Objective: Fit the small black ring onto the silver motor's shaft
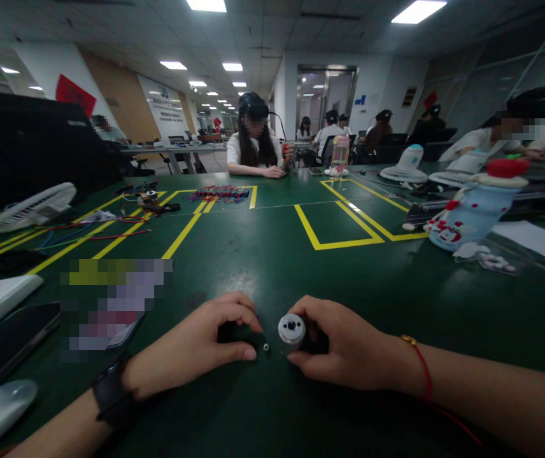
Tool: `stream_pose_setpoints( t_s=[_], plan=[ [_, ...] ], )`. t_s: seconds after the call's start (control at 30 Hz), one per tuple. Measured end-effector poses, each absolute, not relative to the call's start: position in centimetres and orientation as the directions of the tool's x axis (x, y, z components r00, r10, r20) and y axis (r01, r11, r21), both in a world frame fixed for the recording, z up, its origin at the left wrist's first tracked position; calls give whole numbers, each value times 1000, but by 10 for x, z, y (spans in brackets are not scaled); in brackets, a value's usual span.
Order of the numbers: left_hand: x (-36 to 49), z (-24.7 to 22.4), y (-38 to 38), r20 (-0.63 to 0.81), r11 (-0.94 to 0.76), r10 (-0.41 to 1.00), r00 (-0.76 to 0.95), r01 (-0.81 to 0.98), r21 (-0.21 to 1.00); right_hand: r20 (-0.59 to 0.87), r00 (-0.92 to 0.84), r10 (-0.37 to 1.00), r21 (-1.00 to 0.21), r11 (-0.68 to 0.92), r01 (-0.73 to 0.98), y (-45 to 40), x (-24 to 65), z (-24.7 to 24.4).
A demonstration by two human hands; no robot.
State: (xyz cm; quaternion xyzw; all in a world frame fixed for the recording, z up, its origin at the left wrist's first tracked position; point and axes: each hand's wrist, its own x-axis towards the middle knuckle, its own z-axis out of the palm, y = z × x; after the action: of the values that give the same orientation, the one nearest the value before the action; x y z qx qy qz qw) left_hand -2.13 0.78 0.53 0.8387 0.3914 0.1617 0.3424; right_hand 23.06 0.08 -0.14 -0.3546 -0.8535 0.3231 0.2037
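A short silver metal cylinder with small holes in its round top stands upright on the green table. The fingers and thumb of my right hand are wrapped round its right side. To its left lies a tiny metal piece, just beyond the fingertips of my left hand. The thumb and fingers of my left hand are curved and apart, with nothing between them. A black watch is on my left wrist and a red cord on my right.
A blue bottle and white fans stand at the right. Loose wires, a blurred phone-like item and a white mouse lie at the left. Across the table sits a person.
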Motion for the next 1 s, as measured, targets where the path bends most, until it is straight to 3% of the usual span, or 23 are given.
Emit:
stream_pose_setpoints(
  t_s=[0.3, 0.53, 0.73, 0.83, 1.0],
  plan=[
    [-23, 13, 6, -35, -436, 759, 650, 547, 715, 138, -661, 738, -691, 550, 469, 1, 230, -1],
    [-7, 2, -3, 66, -504, 788, 612, 580, 640, 145, -662, 735, -688, 556, 467, 0, 229, -2],
    [4, 15, -7, 185, -442, 855, 485, 492, 750, 166, -668, 725, -679, 575, 456, 1, 228, -3],
    [12, 24, -12, 248, -437, 881, 404, 489, 755, 189, -676, 712, -663, 600, 448, 2, 226, -3],
    [23, 27, -17, 250, -453, 874, 417, 509, 732, 193, -680, 707, -648, 612, 453, 1, 225, -3]
  ],
)
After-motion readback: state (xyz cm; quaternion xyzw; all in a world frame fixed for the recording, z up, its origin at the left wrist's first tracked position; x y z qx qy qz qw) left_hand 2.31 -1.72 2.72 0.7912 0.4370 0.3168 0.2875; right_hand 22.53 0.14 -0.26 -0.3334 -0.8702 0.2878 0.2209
